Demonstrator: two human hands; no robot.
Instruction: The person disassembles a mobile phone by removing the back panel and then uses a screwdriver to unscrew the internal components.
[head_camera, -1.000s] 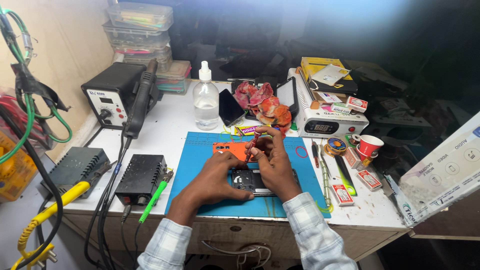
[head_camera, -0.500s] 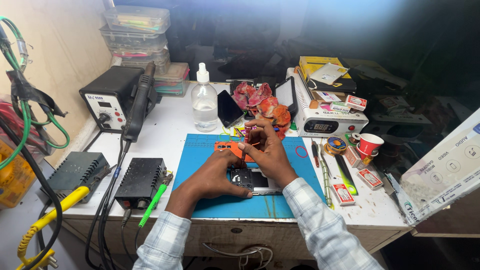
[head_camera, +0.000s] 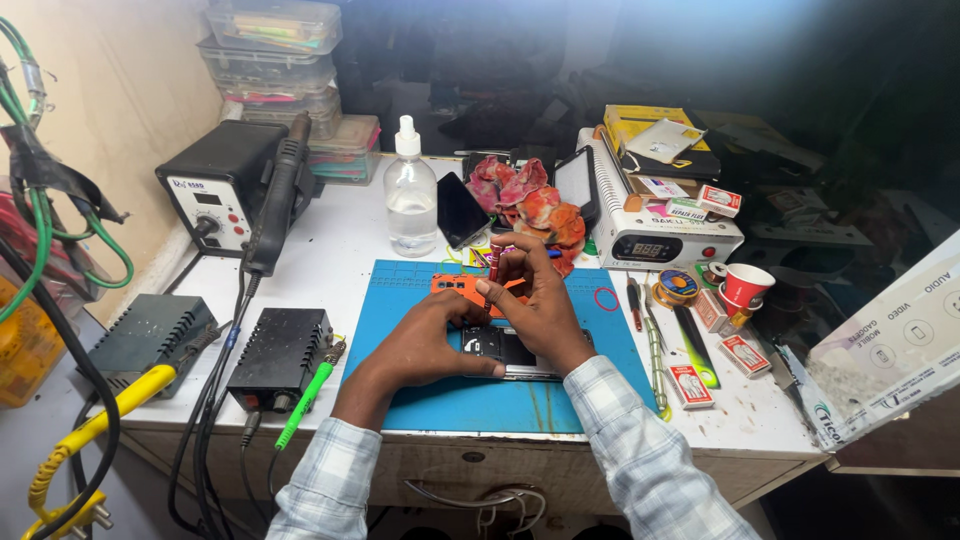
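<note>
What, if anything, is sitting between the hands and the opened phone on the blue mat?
Nothing visible. The left hand rests directly on the opened phone on the blue mat, and the right hand is above it holding a thin tool. The orange piece lies behind, not between.

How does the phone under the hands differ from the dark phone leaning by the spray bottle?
The opened phone lies flat on the blue mat, its insides exposed, with the left hand pressing on it. The dark phone stands tilted near the spray bottle, closed and untouched. Both are slim, dark rectangles.
</note>
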